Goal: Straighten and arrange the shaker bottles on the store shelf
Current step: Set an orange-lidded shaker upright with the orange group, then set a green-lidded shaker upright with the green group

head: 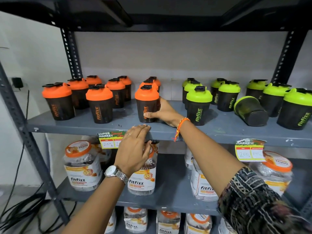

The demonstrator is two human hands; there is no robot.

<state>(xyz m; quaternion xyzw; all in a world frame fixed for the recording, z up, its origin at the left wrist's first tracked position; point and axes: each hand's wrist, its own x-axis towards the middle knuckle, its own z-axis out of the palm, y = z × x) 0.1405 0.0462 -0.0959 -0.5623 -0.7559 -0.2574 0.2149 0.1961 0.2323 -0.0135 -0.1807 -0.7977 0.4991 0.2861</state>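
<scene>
Several black shaker bottles with orange lids stand upright on the left half of the grey shelf (87, 127). Several with green lids stand on the right half. One green-lidded shaker (251, 110) lies tipped on its side among them. My right hand (163, 111) is closed around the front orange-lidded shaker (146, 105) in the middle column, thumb across its lower body. My left hand (135, 149) rests flat on the shelf's front edge, fingers over the lip, holding nothing.
Price tags (249, 150) hang from the shelf edge. Clear jars (82, 166) with orange lids stand on the lower shelves. Perforated dark uprights (71, 53) frame the rack. Black cables (22, 208) lie on the floor at left.
</scene>
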